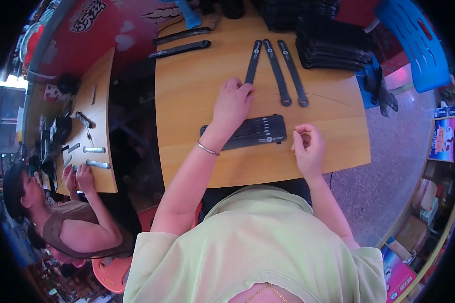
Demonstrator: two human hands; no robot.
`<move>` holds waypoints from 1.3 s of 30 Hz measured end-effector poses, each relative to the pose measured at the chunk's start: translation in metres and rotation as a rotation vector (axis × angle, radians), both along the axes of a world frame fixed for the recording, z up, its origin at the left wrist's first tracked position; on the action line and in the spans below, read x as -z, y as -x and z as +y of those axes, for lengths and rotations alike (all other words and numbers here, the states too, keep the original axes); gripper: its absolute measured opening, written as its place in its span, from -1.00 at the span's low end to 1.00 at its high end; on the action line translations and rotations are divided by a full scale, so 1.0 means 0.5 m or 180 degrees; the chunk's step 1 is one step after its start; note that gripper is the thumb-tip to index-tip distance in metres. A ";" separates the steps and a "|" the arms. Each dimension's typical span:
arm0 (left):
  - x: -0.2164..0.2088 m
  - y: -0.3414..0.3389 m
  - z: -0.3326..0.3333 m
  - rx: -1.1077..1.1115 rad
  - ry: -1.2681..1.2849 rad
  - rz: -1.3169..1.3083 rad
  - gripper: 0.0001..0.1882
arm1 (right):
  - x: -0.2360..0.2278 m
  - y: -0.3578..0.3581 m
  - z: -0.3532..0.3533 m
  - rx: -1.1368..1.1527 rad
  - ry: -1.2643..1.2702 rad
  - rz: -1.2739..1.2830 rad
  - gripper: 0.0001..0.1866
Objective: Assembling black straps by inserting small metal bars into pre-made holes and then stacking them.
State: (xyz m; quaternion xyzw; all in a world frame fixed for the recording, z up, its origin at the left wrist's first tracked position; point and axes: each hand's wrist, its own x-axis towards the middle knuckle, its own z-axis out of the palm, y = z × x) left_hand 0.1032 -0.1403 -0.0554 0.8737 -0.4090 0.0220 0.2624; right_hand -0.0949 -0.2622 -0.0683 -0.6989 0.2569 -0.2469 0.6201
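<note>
My left hand [232, 103] reaches across the table with its fingers closed on the lower end of a black strap [254, 63]. To the right of that strap lie a second black strap [278, 73] and a third black strap [292, 74], each with a ringed lower end. Below my left hand is a flat black bundle [247, 132], with a row of small white marks; my forearm covers part of its left side. Just right of this bundle, my right hand [308, 149] hovers with thumb and fingers curled together, and nothing shows in them.
Stacked black fabric cases [333, 45] stand at the wooden table's [187, 101] far right. Two more straps [181, 49] lie far left. A blue chair [414, 40] is beyond the right edge. At left, another person [86, 222] works at a separate table [100, 96].
</note>
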 end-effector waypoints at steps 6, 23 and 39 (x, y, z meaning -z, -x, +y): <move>0.013 -0.020 0.084 -0.0487 0.0594 0.0472 -0.70 | 0.000 -0.003 0.003 0.0002 0.0054 -0.0128 -0.90; -0.114 0.203 0.245 0.0225 0.0974 0.1777 -0.81 | -0.066 0.012 -0.024 -0.1587 -0.1440 -0.0653 -0.37; -0.083 0.220 0.282 -0.0220 0.1501 0.2709 -0.83 | -0.102 0.029 -0.004 -0.1981 0.2042 0.0748 -0.79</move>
